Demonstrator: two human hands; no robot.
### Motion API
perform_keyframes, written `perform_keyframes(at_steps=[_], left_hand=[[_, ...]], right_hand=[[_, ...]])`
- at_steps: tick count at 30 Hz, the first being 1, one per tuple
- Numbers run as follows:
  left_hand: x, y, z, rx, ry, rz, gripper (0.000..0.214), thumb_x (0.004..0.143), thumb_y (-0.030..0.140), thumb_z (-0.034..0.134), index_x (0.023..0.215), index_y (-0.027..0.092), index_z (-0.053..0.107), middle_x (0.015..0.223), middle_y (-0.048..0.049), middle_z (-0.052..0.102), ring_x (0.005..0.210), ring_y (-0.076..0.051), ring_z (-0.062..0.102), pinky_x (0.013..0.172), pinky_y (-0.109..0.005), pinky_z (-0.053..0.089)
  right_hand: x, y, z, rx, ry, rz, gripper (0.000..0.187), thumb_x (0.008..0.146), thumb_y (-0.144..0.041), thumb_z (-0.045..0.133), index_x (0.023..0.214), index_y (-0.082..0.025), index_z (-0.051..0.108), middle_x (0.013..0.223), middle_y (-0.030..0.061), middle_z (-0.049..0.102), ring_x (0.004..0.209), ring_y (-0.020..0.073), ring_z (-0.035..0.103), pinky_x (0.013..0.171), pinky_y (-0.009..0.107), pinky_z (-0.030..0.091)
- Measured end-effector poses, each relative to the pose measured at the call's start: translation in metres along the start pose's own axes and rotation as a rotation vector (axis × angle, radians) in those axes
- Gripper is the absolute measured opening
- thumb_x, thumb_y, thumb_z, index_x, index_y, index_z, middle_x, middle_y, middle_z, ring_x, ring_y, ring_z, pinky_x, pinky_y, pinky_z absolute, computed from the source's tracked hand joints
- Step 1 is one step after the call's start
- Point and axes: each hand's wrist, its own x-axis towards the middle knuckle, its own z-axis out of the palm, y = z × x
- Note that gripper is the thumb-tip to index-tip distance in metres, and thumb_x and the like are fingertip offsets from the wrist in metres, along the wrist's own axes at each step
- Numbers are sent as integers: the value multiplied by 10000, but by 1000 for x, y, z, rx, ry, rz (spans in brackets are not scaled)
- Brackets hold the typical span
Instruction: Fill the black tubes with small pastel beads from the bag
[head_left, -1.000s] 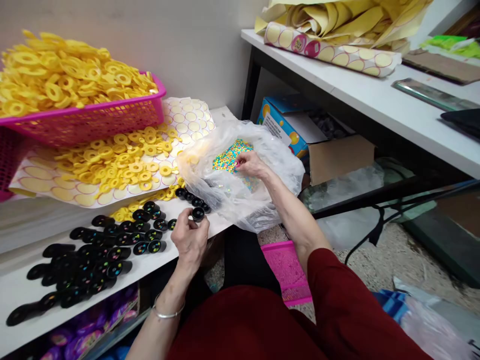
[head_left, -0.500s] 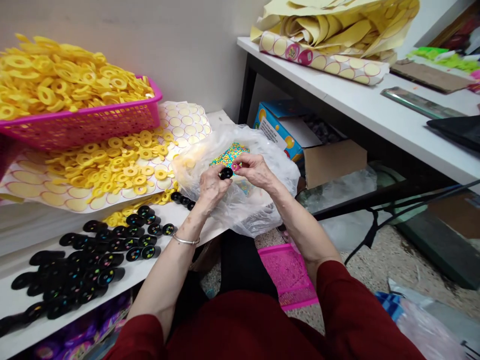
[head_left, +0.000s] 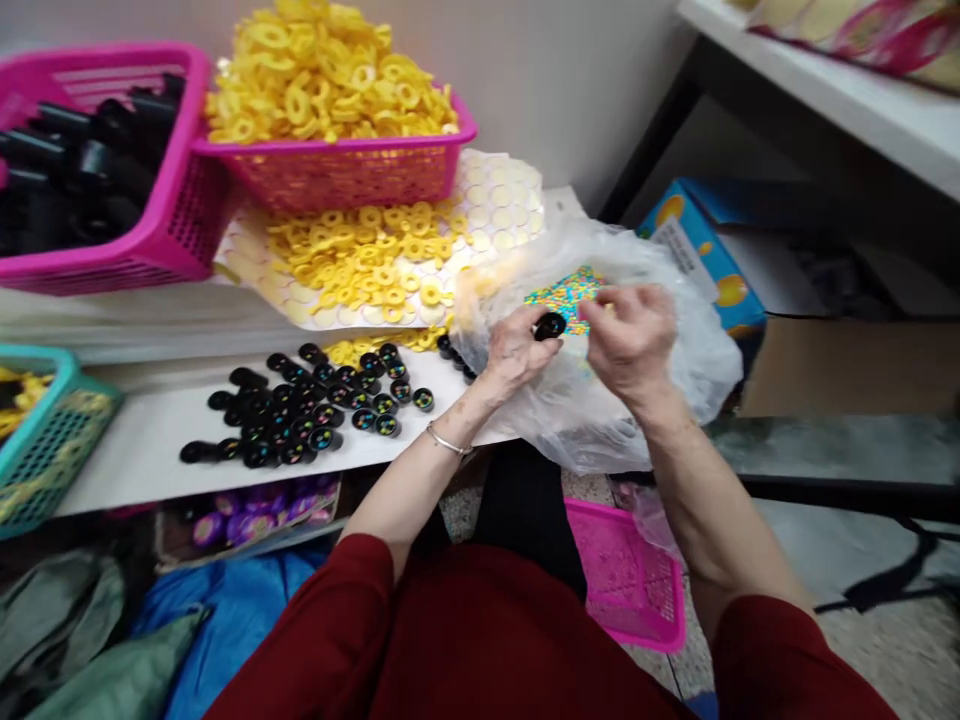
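My left hand (head_left: 516,352) is closed around a short black plastic tube (head_left: 550,326), its open end turned toward me. Just right of it, my right hand (head_left: 634,340) has its fingers pinched and blurred by motion, with a small pink piece (head_left: 583,312) at the fingertips. Both hands are over a crumpled clear plastic bag (head_left: 517,410) that holds tiny multicoloured beads (head_left: 562,295). To the left, many black tubes (head_left: 300,410) stand or lie on the white shelf (head_left: 142,440); several show coloured beads inside.
Yellow ring pieces fill a pink basket (head_left: 337,175) and lie in a heap (head_left: 375,255) before it. More black tubes sit in another pink basket (head_left: 187,210). A teal basket (head_left: 52,440) is at far left, a blue carton (head_left: 731,270) at right, a pink tray (head_left: 634,580) below.
The view has swung left, bringing the basket of black tubes and the teal basket into sight. My right hand has drawn slightly away from the tube; my left still holds it.
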Motion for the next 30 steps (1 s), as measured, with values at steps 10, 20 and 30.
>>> perform_keyframes(at_steps=[10, 20, 30], left_hand=[[-121, 4, -80, 86, 264, 235, 251, 806, 231, 675, 1050, 172, 667, 925, -48, 715, 789, -129, 648, 722, -250, 534], [-196, -80, -97, 575, 371, 105, 320, 888, 263, 606, 1177, 130, 642, 1054, -154, 717, 941, -212, 715, 811, -279, 575], [-205, -93, -99, 692, 387, 90, 312, 918, 321, 580, 1148, 139, 687, 1266, -228, 655, 1133, -274, 663, 948, -377, 529]], right_hand=[[-39, 13, 38, 1096, 294, 889, 307, 464, -215, 838, 728, -202, 682, 682, -40, 634, 580, 95, 544, 492, 233, 434], [-34, 17, 51, 834, 233, 810, 324, 602, -362, 823, 823, -189, 661, 757, -13, 627, 694, 124, 587, 726, 322, 548], [-74, -162, 60, 962, -147, 436, 168, 920, -363, 544, 1025, -236, 574, 1007, 53, 628, 932, 181, 604, 871, 357, 516]])
